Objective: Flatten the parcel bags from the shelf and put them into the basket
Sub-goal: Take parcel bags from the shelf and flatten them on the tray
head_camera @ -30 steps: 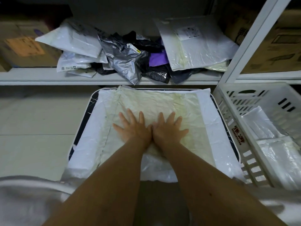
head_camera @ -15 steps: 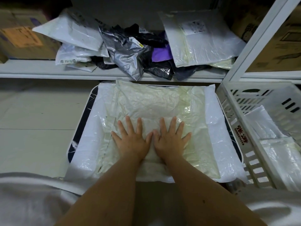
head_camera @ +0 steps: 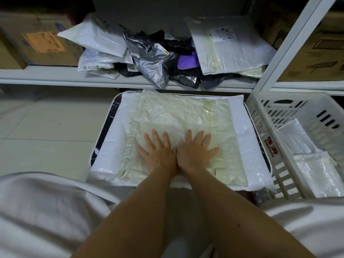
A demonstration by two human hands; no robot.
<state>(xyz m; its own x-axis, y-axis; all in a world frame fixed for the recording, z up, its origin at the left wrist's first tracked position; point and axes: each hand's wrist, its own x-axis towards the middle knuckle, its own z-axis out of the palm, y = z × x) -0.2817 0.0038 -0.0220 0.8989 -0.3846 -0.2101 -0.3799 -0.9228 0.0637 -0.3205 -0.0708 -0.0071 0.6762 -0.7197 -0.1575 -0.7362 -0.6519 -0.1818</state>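
Both hands have slid back toward the person across the cream parcel bag (head_camera: 178, 116) since a second ago, and now lie on its near half. Left hand (head_camera: 158, 153) and right hand (head_camera: 195, 151) press it side by side, thumbs touching, fingers straight and spread, gripping nothing. It lies flat over a white bag (head_camera: 240, 127) on a dark tray (head_camera: 104, 135). More parcel bags (head_camera: 154, 58) sit heaped on the shelf (head_camera: 55, 79) beyond; the white basket (head_camera: 260, 116) stands to the right with flattened bags (head_camera: 316, 172) inside.
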